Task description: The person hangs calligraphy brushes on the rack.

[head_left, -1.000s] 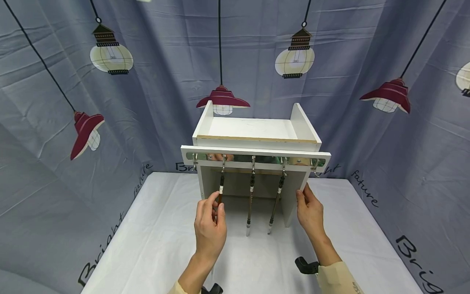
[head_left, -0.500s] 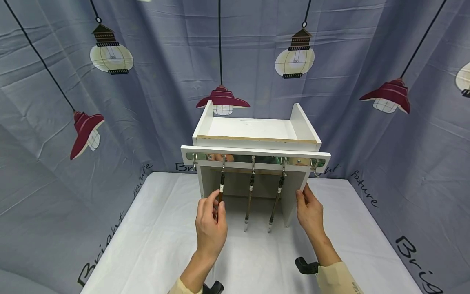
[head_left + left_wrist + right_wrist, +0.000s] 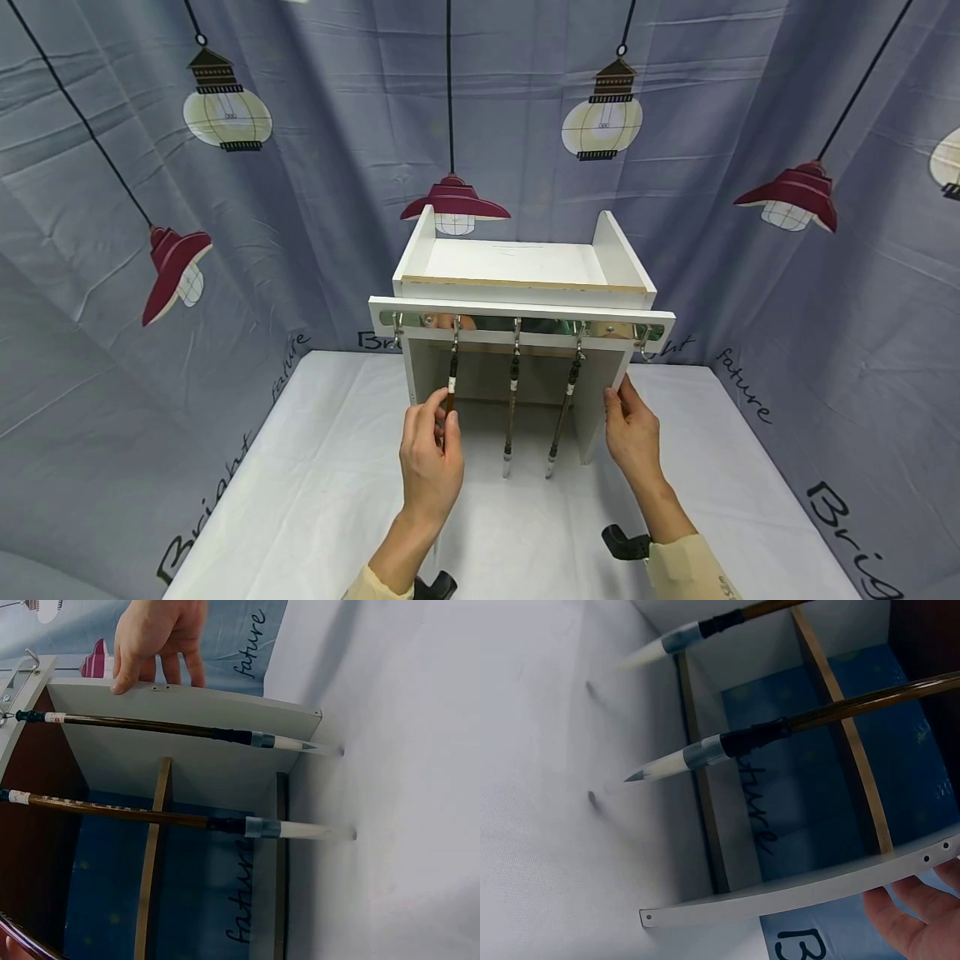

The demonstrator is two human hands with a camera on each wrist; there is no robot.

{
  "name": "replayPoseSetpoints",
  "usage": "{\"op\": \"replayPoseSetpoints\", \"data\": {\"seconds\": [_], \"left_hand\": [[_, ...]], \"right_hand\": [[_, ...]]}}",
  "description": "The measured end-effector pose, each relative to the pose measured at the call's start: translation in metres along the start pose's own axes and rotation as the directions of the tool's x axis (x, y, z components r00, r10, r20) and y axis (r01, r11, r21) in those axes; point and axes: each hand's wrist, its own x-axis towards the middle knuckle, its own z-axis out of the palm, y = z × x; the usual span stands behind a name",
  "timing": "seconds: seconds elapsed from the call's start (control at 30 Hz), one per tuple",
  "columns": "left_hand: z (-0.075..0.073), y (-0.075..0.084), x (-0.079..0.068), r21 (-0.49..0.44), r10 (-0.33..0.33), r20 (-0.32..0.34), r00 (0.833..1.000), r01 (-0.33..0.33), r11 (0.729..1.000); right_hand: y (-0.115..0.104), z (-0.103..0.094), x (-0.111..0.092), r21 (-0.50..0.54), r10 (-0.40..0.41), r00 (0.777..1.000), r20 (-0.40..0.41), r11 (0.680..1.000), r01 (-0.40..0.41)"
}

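Note:
In the head view, my left hand (image 3: 431, 462) pinches the handle of the leftmost calligraphy brush (image 3: 453, 367), which hangs by its loop from a hook on a white rack (image 3: 525, 292). Fingers hide that brush's lower part. Two more brushes hang to its right, a middle brush (image 3: 512, 417) and a right brush (image 3: 564, 417), their pale tips pointing down. My right hand (image 3: 633, 429) holds the front edge of the rack's right side panel (image 3: 600, 417), thumb at the edge and fingers along the outside. In the right wrist view, fingers (image 3: 889, 915) touch that panel.
A hook strip (image 3: 551, 326) crosses the rack's front; its outermost hooks bear no brush. The rack stands on a white-covered table (image 3: 337, 483). Behind hangs a blue-grey curtain (image 3: 337, 208) printed with lamps and lettering. Black wrist mounts (image 3: 626, 542) sit at both wrists.
The middle and right brushes sway slightly, their tips shifting left and then back. Both hands keep their places, and the left hand still pinches its brush.

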Motion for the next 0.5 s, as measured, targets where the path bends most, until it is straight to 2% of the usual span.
{"op": "replayPoseSetpoints", "data": {"seconds": [0.27,0.5], "left_hand": [[0.003,-0.005,-0.003,-0.001,-0.027,0.038,0.999,0.028,1.0],[0.009,-0.011,-0.001,-0.005,-0.019,0.064,0.998,0.019,1.0]], "right_hand": [[0.0,0.0,0.0,-0.004,0.0,1.0,0.002,1.0,0.0],[0.0,0.0,0.0,-0.002,-0.008,1.0,0.0,1.0,0.008]]}}
